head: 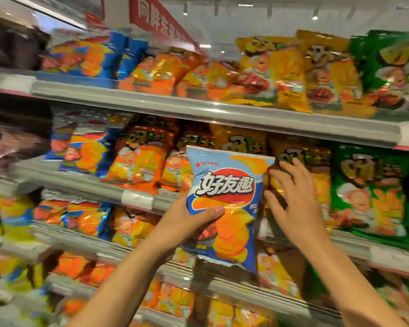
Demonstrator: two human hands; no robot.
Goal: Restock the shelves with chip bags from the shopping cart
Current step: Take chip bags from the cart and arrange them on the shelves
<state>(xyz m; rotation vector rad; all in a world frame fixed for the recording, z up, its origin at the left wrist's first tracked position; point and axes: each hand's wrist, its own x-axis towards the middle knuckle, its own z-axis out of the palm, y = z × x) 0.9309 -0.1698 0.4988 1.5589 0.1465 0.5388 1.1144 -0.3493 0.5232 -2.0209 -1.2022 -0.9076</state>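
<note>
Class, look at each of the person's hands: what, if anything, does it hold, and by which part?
The left hand grips the blue chip bag at its lower left edge, thumb across the front. The right hand holds nothing; its spread fingers press a yellow bag on the shelf.

Single view only, worn at head height, aimed forward and slightly upward at a wall of shelves [198, 109] from close range. Wide-angle, with shelf edges bowing and running diagonally down to the right. Left side of the frame heavily blurred, centre sharper. Both forearms entering from the bottom edge, left hand [189, 220] and right hand [293, 199] near mid-frame at about arm's length. Ceiling lights and a red sign [161, 22] visible along the top.
</note>
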